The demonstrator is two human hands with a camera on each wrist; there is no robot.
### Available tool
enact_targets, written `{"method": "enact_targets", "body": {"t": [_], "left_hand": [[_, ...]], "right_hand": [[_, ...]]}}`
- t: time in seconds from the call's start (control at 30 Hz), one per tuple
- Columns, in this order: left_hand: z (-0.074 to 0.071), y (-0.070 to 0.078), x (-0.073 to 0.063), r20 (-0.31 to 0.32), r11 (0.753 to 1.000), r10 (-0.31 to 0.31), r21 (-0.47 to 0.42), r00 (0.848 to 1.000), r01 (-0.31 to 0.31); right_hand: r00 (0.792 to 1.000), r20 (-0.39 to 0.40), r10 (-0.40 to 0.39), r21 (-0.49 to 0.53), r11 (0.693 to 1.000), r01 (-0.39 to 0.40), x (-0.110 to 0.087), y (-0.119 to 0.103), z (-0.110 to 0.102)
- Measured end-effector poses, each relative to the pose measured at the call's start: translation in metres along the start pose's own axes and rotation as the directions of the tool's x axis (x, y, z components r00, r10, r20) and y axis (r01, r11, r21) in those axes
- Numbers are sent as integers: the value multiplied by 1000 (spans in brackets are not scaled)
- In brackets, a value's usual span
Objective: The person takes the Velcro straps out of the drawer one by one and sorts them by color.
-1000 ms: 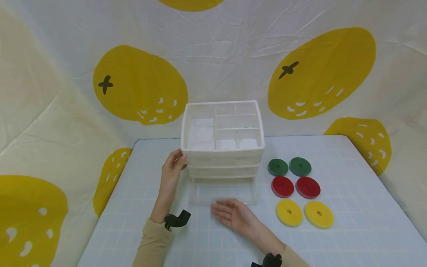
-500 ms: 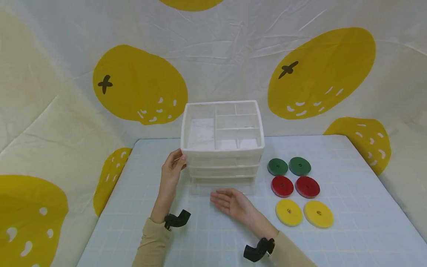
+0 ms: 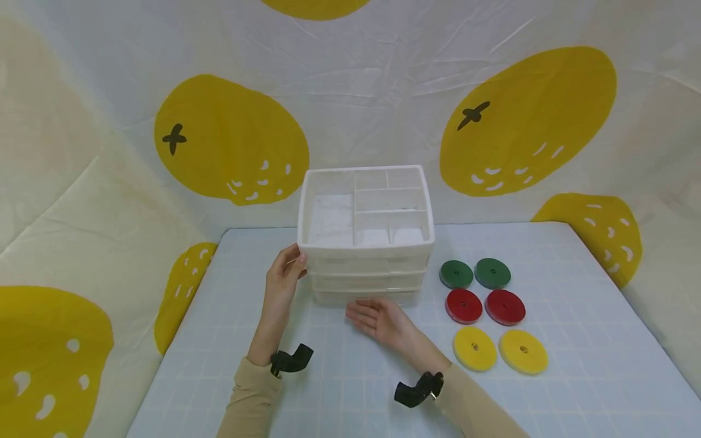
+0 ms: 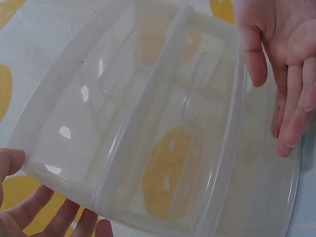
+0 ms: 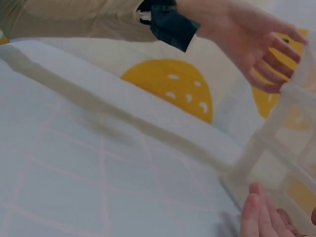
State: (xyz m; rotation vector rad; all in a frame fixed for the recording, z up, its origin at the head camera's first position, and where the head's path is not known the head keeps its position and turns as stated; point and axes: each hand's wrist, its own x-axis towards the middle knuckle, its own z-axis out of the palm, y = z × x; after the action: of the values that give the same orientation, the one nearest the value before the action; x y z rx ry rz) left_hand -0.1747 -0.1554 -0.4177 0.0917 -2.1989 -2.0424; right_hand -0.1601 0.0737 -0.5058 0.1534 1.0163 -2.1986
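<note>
A white plastic drawer unit (image 3: 367, 258) with a compartmented top tray stands at the back of the table. My left hand (image 3: 283, 277) holds its left front corner, thumb at the front and fingers along the side; the left wrist view shows these fingers (image 4: 64, 217) spread below the corner. At the front, my right hand (image 3: 383, 322) has its straight fingers against the clear bottom drawer (image 3: 330, 298), palm turned upward. That drawer lies about level with the drawers above it. In the right wrist view, the right fingertips (image 5: 251, 207) are beside the unit's front.
To the right of the unit lie flat round discs with centre holes: two green discs (image 3: 493, 273), two red discs (image 3: 505, 307) and two yellow discs (image 3: 523, 351). A pale checked cloth (image 3: 339, 395) covers the table. A fruit-print curtain (image 3: 372, 91) hangs behind.
The bottom drawer has slid back into the unit from well pulled out. My right hand has moved forward with it, away from me. The left hand has stayed at the corner.
</note>
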Motion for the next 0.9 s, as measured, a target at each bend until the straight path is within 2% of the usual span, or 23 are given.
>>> {"method": "enact_targets", "body": {"t": [0.53,0.9], "left_hand": [[-1,0,0,-7,1000,4,-5,1000,-4],[0,1,-1,-7,1000,8,-7,1000,-8]], "right_hand": [[1000,-20,-14,-20,1000,14,6,-4,0],[999,-24,25,-97,995,-27,-6,-6,-4]]}}
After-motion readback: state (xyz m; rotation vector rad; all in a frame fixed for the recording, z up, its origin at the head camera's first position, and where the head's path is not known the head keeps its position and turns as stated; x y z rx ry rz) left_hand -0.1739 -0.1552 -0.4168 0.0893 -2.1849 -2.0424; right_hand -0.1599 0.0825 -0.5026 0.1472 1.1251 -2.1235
